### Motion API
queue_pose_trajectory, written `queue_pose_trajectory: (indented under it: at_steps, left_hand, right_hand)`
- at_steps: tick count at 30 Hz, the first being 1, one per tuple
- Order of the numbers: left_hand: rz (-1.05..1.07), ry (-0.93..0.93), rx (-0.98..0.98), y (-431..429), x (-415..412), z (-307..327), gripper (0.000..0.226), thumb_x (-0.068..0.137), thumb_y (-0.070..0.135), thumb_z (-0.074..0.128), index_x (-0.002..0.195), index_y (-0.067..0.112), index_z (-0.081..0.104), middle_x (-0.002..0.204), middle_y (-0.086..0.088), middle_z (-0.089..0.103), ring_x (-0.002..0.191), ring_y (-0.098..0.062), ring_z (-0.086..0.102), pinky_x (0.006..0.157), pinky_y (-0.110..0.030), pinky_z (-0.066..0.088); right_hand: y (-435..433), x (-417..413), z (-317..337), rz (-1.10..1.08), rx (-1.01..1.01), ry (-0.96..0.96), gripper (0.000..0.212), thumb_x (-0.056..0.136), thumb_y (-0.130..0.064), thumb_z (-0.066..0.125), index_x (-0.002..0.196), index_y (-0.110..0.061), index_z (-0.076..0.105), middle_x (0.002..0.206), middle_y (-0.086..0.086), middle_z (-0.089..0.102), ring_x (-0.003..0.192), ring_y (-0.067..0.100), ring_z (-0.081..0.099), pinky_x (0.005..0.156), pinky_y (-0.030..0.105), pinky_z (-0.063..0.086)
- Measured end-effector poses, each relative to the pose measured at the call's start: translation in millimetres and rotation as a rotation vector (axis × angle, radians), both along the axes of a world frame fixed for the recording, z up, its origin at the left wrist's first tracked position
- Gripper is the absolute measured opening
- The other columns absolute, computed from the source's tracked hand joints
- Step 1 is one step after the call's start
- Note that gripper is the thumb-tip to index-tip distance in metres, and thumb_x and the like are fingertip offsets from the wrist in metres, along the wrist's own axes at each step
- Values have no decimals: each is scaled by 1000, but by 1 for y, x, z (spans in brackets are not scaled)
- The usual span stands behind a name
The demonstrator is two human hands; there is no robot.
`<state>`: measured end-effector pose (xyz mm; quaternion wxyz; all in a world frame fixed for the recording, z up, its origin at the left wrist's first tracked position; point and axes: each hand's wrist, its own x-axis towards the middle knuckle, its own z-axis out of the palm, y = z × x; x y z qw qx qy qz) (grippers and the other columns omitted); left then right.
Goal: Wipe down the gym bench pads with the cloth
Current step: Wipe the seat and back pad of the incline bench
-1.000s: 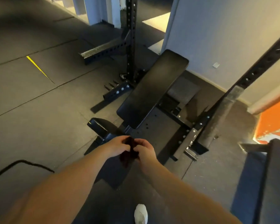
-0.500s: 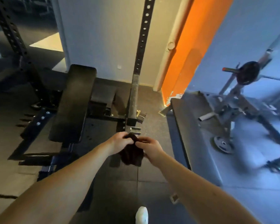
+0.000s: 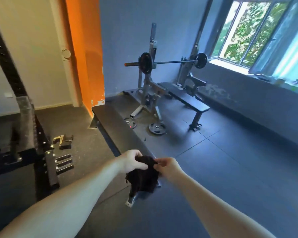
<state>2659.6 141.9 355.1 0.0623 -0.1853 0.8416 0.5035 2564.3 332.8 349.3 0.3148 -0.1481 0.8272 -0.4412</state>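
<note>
At lower centre of the frame, both hands pinch a dark cloth at its top edge: left hand curled closed over the bunched fabric, right hand gripping with fingertips. Cloth hangs loose, hiding the near end of a flat bench pad running toward centre frame. Second bench under a racked barbell, centre right. Rack upright at left, cut off by frame edge.
</note>
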Motion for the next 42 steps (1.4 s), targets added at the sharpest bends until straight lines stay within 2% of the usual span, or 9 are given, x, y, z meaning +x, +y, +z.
queue_pose_trajectory:
  at_steps: [8,13,19,23,27,33,37,40,42]
  left_hand:
    - [-262,45,-151,228,-208,12,24,76,33,75,83,24,54,81,5,63,71,-10,56,65,-29,45]
    - [-353,106,-108,318,-306,21,24,71,34,75,78,28,54,93,7,73,79,-10,65,78,-37,56]
    - [-308,100,230,370,-422,7,38,77,46,75,95,14,65,104,10,74,92,-8,69,88,-29,53]
    - [-175,113,311,376,-517,-9,39,78,40,79,107,18,66,105,-2,71,97,-17,69,85,-31,57]
    - [-235,108,265,374,-631,-30,34,70,37,79,102,26,72,100,4,77,98,-15,73,96,-41,57]
    - [-275,67,362,358,-800,-22,10,85,31,73,89,21,74,88,6,77,87,-15,71,83,-33,58]
    - [-295,12,373,341,-899,-13,10,96,23,62,91,16,66,88,-2,69,83,-18,65,83,-41,55]
    - [-286,-53,468,332,-968,-19,26,89,44,60,86,19,68,87,1,70,88,-22,66,100,-55,47]
    - [-288,-87,491,332,-999,-19,46,85,57,64,100,14,73,101,-1,76,99,-18,69,99,-45,48]
  right_hand:
    - [216,-160,29,-290,165,-104,12,92,-17,64,84,-9,59,77,9,62,58,23,63,41,24,49]
    - [297,-245,35,-542,-138,-373,26,93,-19,67,107,2,70,86,20,72,75,37,74,72,52,64]
    - [351,-354,22,-656,-337,-292,23,95,12,56,112,8,71,80,17,74,66,26,71,54,30,59]
    - [363,-438,16,-617,-410,-244,32,95,19,47,114,8,70,96,24,76,81,32,75,68,34,62]
    - [354,-544,12,-595,-408,-228,24,96,8,58,116,6,71,105,26,75,95,37,74,90,44,60]
    - [341,-702,17,-674,-344,-253,23,92,5,68,115,5,70,106,27,74,101,41,73,101,52,54]
    - [333,-807,19,-653,-260,-225,32,87,20,55,110,6,73,102,30,74,94,41,73,93,51,59]
    - [332,-877,14,-624,-219,-201,28,87,17,58,106,5,74,97,30,74,85,38,73,86,53,61]
    - [331,-910,13,-612,-195,-166,23,88,11,64,104,0,76,93,26,76,83,37,73,84,52,60]
